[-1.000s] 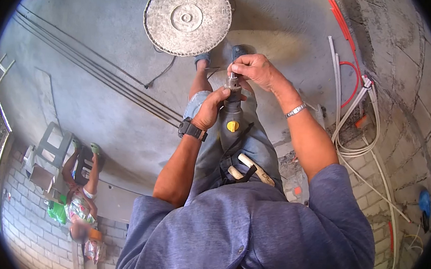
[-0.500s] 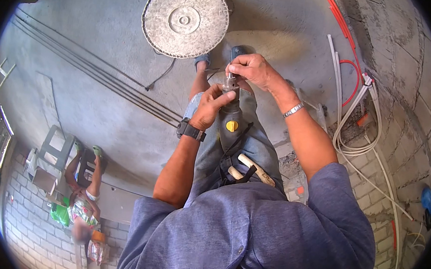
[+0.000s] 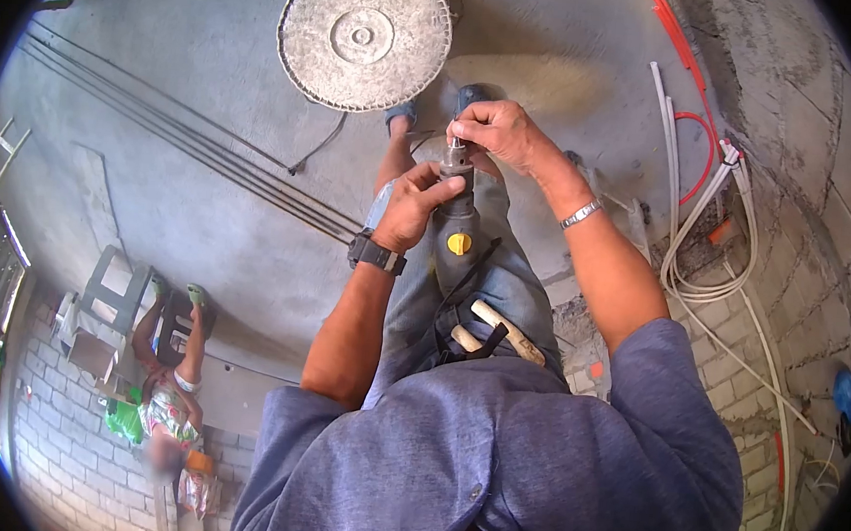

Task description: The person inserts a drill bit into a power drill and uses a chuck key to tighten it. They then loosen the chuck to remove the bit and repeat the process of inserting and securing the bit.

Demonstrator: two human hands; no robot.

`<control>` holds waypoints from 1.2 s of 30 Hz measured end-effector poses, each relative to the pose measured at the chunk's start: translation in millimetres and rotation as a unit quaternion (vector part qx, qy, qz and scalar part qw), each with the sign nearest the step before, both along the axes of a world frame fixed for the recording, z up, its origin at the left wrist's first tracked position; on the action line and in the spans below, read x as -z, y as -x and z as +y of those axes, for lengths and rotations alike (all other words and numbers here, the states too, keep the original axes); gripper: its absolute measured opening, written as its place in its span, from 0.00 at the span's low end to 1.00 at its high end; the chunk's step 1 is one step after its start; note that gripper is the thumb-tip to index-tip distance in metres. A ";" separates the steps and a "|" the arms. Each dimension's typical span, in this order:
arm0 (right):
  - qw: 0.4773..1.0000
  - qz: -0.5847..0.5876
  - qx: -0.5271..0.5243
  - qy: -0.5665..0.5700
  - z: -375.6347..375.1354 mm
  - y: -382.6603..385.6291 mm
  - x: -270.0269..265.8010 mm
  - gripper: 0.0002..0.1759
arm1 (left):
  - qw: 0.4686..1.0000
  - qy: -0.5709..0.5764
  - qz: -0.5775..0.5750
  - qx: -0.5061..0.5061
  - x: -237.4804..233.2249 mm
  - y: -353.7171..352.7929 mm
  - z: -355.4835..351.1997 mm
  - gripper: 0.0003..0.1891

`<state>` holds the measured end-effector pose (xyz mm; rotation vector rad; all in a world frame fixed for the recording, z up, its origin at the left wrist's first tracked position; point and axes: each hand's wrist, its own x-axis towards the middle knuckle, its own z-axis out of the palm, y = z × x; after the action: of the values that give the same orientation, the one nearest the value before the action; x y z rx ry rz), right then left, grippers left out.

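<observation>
A power drill [image 3: 455, 223] with a yellow knob [image 3: 460, 244] lies along my lap, its chuck [image 3: 459, 159] pointing away from me. My left hand [image 3: 416, 204], black watch on the wrist, is closed around the chuck, thumb across its collar. At the chuck's front end, my right hand [image 3: 499, 137] pinches a short metal drill bit [image 3: 457, 142], which lines up with the jaws. The fingers cover most of the bit. Two pale wooden handles [image 3: 507, 332] stick out at my waist.
A round, mortar-stained lid [image 3: 363, 36] is ahead of my feet. Long thin rods [image 3: 187, 143] lie on the floor at left. Coiled white conduit [image 3: 734, 228] and red tubing [image 3: 680, 42] lie at right. Another person [image 3: 168, 396] sits by the brick wall at lower left.
My right fingers have shifted very slightly at the chuck's front end, and the chuck looks turned a little. Both hands keep their holds; the view has tilted slightly.
</observation>
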<state>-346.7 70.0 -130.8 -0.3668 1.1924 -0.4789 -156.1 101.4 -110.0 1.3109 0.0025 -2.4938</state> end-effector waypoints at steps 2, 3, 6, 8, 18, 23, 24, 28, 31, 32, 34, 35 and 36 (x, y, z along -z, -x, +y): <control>1.000 0.010 -0.004 0.001 -0.1 -0.1 -1.9 0.11 | 0.978 0.117 -0.122 0.120 1.6 5.6 7.7 0.19; 1.000 0.018 -0.008 -0.003 -2.1 -0.2 -4.7 0.11 | 0.977 0.119 -0.128 0.121 -0.9 7.9 5.4 0.20; 1.000 0.023 -0.008 -0.005 -2.7 0.9 -2.7 0.11 | 0.999 0.028 -0.024 0.009 -8.4 7.8 -7.1 0.21; 1.000 0.019 -0.004 -0.006 0.0 0.5 0.7 0.11 | 1.000 0.011 -0.017 0.020 1.8 0.6 -4.1 0.21; 1.000 0.005 0.009 -0.021 1.6 -2.3 3.4 0.11 | 0.999 0.042 0.033 0.007 4.0 -3.3 -6.8 0.17; 1.000 0.009 0.005 -0.014 2.4 -4.5 4.1 0.12 | 0.996 0.031 -0.033 0.074 17.2 -12.4 12.3 0.15; 1.000 0.006 0.010 -0.016 2.9 -5.7 4.7 0.12 | 0.996 0.030 -0.033 0.073 14.8 -11.4 11.8 0.15; 1.000 0.010 0.000 -0.013 0.3 -7.7 3.4 0.12 | 0.999 0.032 -0.010 0.028 6.2 -9.9 -0.6 0.14; 1.000 0.012 0.003 -0.013 -0.1 -10.1 4.1 0.12 | 0.999 0.011 0.020 0.029 14.0 -17.1 3.4 0.15; 1.000 0.012 0.003 -0.013 -0.6 -10.3 4.2 0.12 | 0.998 0.015 0.016 0.059 18.6 -19.2 6.6 0.15; 1.000 0.023 -0.007 -0.008 -3.1 -10.7 0.6 0.13 | 0.997 0.042 -0.017 0.060 9.7 -13.2 5.7 0.15; 1.000 0.024 -0.008 -0.009 -2.9 -10.5 1.1 0.13 | 0.994 0.070 -0.051 0.061 5.3 -10.4 3.9 0.15; 1.000 0.023 -0.007 -0.010 -3.1 -10.6 2.2 0.13 | 0.994 0.069 -0.051 0.061 4.6 -10.3 0.7 0.15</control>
<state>-336.1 66.9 -133.0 -0.3710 1.2385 -0.4484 -145.8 102.1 -114.6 1.4155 -0.2767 -2.4719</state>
